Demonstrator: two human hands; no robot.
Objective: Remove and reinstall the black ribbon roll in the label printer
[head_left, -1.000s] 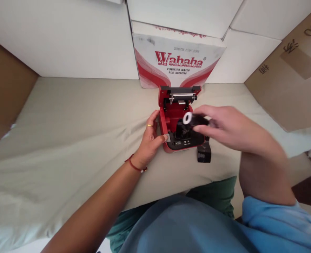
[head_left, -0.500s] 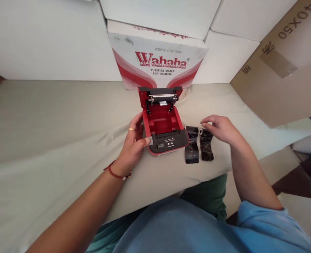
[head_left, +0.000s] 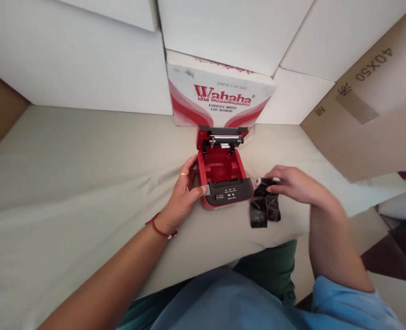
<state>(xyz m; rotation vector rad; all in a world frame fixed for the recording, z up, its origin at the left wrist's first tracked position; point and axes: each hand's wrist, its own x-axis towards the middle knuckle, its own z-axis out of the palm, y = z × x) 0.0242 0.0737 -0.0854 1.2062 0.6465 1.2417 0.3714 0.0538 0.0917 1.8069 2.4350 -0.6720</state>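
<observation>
A red and black label printer [head_left: 223, 173] stands on the cloth with its lid [head_left: 222, 137] raised, and its red inner bay holds nothing. My left hand [head_left: 188, 190] grips the printer's left side, thumb on the grey corner of the front panel. To the right of the printer, my right hand [head_left: 287, 183] pinches a small roll of black labels [head_left: 266, 182] with a pale core end. Black label strips [head_left: 259, 213] with thin light lines hang from or lie under the roll on the cloth; which one joins the roll I cannot tell.
Behind the printer stands a red and white Wahaba-style water carton [head_left: 220, 103] against white boxes [head_left: 100, 64]. A brown cardboard box [head_left: 364, 114] borders the right side. Pale green cloth [head_left: 96, 183] covers the surface, its front edge close to my body.
My right hand has closed on the label roll and tilted it, the strips shifting with it. My left hand stays on the printer. The whole view has shifted slightly.
</observation>
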